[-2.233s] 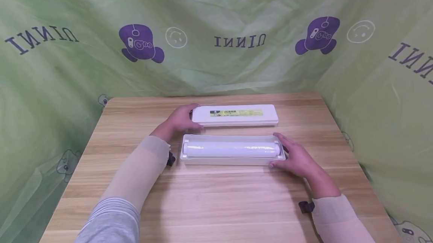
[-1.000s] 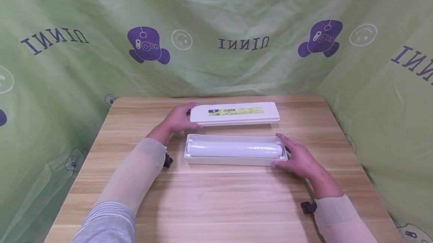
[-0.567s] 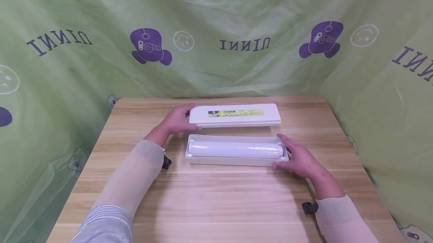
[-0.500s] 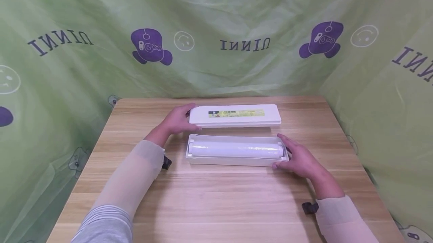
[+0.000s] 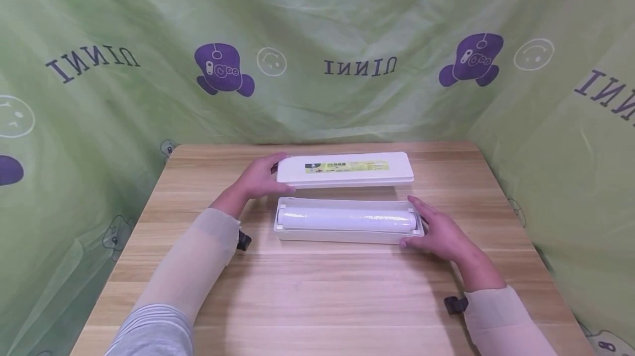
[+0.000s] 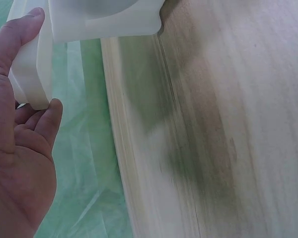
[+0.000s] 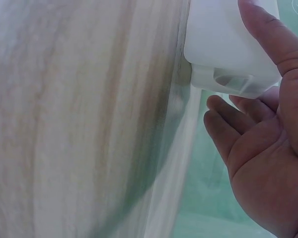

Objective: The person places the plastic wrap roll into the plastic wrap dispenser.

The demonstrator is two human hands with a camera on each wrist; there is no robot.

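Observation:
A long white lid (image 5: 347, 168) with a yellow-green label is above the back of the table, its shadow under its front edge. My left hand (image 5: 260, 176) grips the lid's left end, thumb on the near side. In the left wrist view, the thumb and fingertips pinch the lid's end (image 6: 35, 69). In front of it an uncovered white box (image 5: 342, 237) rests on the table, with a shiny roll of cling film (image 5: 347, 219) inside. My right hand (image 5: 439, 232) holds the box's right end, thumb in front and fingers behind. The right wrist view shows the box's end (image 7: 228, 44) between thumb and fingers.
The wooden table (image 5: 317, 301) runs under both arms. A green printed curtain (image 5: 317, 108) hangs behind it and along both sides. Each forearm wears a pale sleeve, with a small black device (image 5: 455, 305) at the right wrist.
My left hand has raised the lid off the table and shifted it slightly left relative to the box. My right hand keeps its hold on the box. The head view has moved slightly.

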